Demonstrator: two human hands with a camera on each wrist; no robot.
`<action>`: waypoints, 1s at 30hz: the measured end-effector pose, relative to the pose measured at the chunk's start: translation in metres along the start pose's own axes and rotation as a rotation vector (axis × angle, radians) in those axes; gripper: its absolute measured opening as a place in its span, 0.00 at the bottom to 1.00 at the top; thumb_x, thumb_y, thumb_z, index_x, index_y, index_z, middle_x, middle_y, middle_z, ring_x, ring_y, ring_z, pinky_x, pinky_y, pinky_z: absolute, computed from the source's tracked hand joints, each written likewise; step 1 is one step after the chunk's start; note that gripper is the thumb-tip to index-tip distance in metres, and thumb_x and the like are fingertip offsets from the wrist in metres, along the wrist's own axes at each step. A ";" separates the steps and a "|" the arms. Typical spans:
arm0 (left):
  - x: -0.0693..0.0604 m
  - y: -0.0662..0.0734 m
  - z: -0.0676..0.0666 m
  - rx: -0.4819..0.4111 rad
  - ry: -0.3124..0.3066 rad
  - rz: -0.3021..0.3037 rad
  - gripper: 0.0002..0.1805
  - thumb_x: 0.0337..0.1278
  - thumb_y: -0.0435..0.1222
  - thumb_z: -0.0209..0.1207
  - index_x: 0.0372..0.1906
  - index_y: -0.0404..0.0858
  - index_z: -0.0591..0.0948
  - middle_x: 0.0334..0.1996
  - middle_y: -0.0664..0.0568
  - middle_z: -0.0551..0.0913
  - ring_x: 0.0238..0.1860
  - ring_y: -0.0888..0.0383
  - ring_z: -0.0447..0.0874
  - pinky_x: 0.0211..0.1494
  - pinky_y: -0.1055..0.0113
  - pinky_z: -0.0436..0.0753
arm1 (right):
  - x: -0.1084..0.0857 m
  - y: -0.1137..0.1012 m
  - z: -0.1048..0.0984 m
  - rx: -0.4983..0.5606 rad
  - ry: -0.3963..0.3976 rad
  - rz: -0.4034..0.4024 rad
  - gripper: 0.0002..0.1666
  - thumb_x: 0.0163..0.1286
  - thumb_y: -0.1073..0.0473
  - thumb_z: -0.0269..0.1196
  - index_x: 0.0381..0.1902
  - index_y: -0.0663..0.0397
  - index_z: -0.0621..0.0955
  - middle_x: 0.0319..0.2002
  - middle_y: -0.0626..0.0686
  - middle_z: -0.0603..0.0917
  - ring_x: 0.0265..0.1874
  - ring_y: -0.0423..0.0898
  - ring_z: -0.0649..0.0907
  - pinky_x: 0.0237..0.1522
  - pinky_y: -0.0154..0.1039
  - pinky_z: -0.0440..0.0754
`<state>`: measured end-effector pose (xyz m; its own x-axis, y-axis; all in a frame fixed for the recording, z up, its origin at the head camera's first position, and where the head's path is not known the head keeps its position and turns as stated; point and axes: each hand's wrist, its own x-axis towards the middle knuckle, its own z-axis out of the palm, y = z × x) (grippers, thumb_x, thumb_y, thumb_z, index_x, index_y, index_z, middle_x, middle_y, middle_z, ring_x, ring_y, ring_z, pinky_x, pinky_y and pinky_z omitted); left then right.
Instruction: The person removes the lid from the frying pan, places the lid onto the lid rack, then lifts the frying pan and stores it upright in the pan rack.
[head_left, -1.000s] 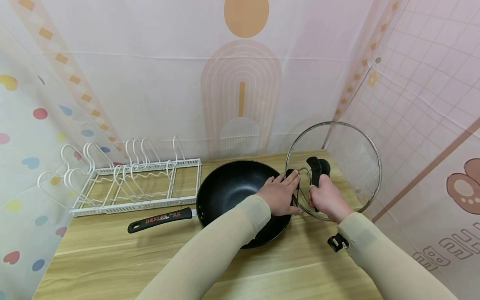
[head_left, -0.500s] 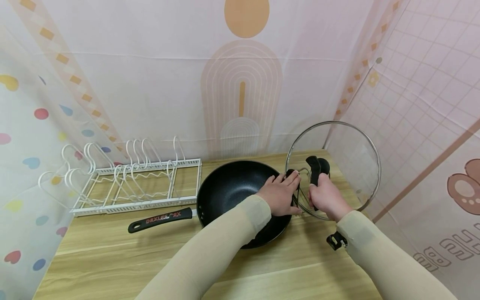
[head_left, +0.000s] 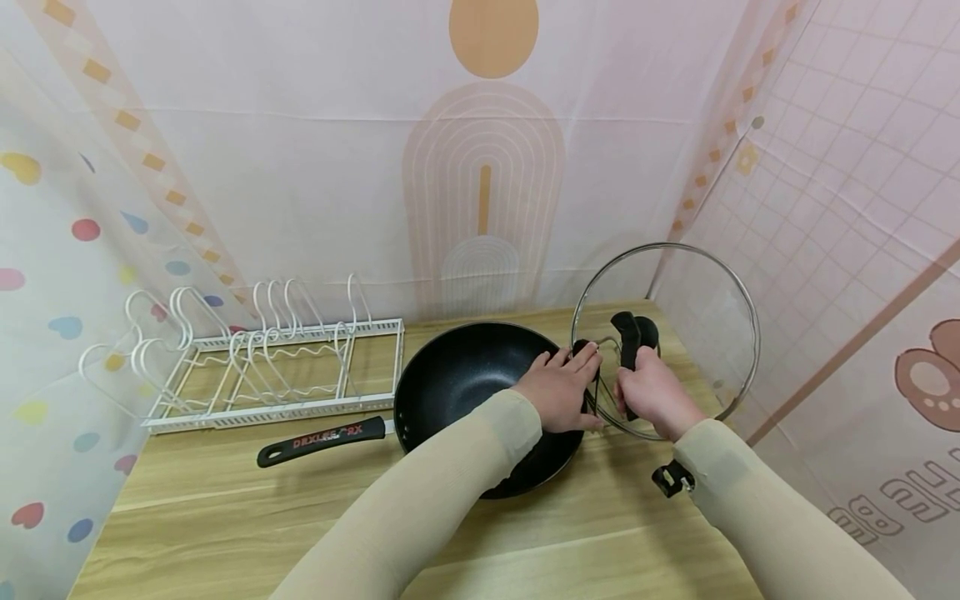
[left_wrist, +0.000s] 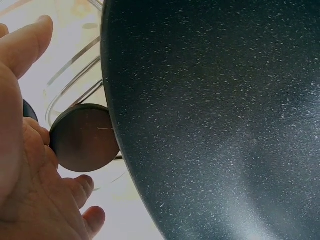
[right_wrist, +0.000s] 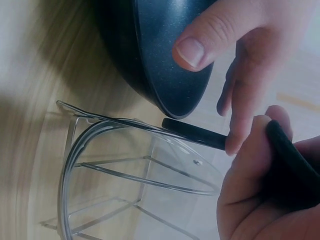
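Note:
A glass lid with a steel rim (head_left: 757, 333) stands upright at the right, in a metal wire stand (right_wrist: 135, 177). My right hand (head_left: 656, 392) grips the lid's black handle (head_left: 628, 329), its fingers curled round it. With fingers extended, my left hand (head_left: 558, 396) rests against a black round disc (left_wrist: 84, 137) on the end of the stand. The disc lies between that hand and the rim of a black wok (head_left: 442, 383). My left forearm passes over the wok and hides part of it.
At the left, a white wire rack (head_left: 292, 408) with several upright loops stands along the back of the wooden table (head_left: 225, 533). The wok's long handle (head_left: 322, 440) points left in front of it. Patterned cloth walls (head_left: 300, 167) enclose the back and sides.
The right hand has shifted very slightly left with the lid handle. Otherwise the left hand, the wok and the lid keep their places.

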<state>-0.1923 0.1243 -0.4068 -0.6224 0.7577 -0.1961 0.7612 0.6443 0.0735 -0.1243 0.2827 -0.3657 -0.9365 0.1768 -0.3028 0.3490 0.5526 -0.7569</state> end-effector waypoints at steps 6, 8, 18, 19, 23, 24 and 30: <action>-0.001 0.000 -0.001 -0.007 -0.005 -0.006 0.56 0.67 0.71 0.54 0.87 0.53 0.44 0.88 0.61 0.36 0.87 0.47 0.44 0.87 0.47 0.50 | 0.000 0.000 -0.001 0.023 -0.011 -0.002 0.17 0.84 0.61 0.42 0.62 0.68 0.61 0.31 0.54 0.81 0.28 0.50 0.82 0.37 0.41 0.79; -0.001 0.000 -0.002 -0.010 -0.014 -0.008 0.56 0.67 0.71 0.53 0.87 0.53 0.44 0.88 0.61 0.35 0.87 0.47 0.43 0.88 0.47 0.49 | -0.001 0.001 -0.002 0.020 -0.015 0.004 0.20 0.85 0.60 0.42 0.65 0.69 0.60 0.34 0.56 0.82 0.29 0.50 0.83 0.38 0.42 0.79; -0.002 0.001 -0.003 0.032 -0.025 -0.005 0.55 0.68 0.72 0.51 0.87 0.53 0.42 0.87 0.62 0.34 0.88 0.47 0.40 0.88 0.48 0.48 | -0.002 0.002 -0.001 0.046 -0.004 0.014 0.26 0.86 0.60 0.41 0.73 0.71 0.54 0.41 0.60 0.82 0.31 0.48 0.83 0.35 0.41 0.81; -0.003 0.001 -0.003 0.034 -0.021 -0.003 0.55 0.68 0.72 0.51 0.87 0.53 0.43 0.88 0.61 0.34 0.88 0.47 0.40 0.88 0.48 0.49 | -0.002 0.002 -0.001 0.049 -0.002 0.015 0.27 0.86 0.60 0.41 0.73 0.71 0.53 0.41 0.59 0.81 0.31 0.48 0.84 0.35 0.41 0.82; -0.005 0.001 -0.003 0.037 -0.009 0.003 0.55 0.68 0.70 0.53 0.87 0.53 0.43 0.88 0.60 0.35 0.88 0.46 0.40 0.88 0.48 0.49 | -0.002 0.002 0.000 0.057 0.008 0.017 0.31 0.86 0.60 0.42 0.76 0.71 0.50 0.40 0.57 0.80 0.34 0.51 0.85 0.36 0.41 0.81; -0.005 0.001 -0.003 0.039 -0.003 0.006 0.55 0.68 0.70 0.54 0.87 0.52 0.44 0.88 0.59 0.35 0.88 0.46 0.41 0.88 0.48 0.50 | -0.002 0.002 -0.001 0.057 0.010 0.017 0.33 0.86 0.59 0.42 0.78 0.71 0.48 0.39 0.56 0.80 0.35 0.52 0.85 0.36 0.41 0.81; -0.009 0.002 -0.004 0.058 0.004 0.007 0.54 0.68 0.70 0.54 0.87 0.52 0.45 0.88 0.59 0.37 0.88 0.46 0.41 0.88 0.48 0.51 | -0.002 0.002 -0.001 0.044 0.017 0.019 0.45 0.86 0.58 0.42 0.82 0.69 0.31 0.40 0.55 0.81 0.36 0.52 0.86 0.40 0.40 0.80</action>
<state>-0.1860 0.1190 -0.4010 -0.6174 0.7630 -0.1913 0.7750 0.6317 0.0185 -0.1218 0.2844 -0.3661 -0.9300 0.2008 -0.3079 0.3676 0.5126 -0.7760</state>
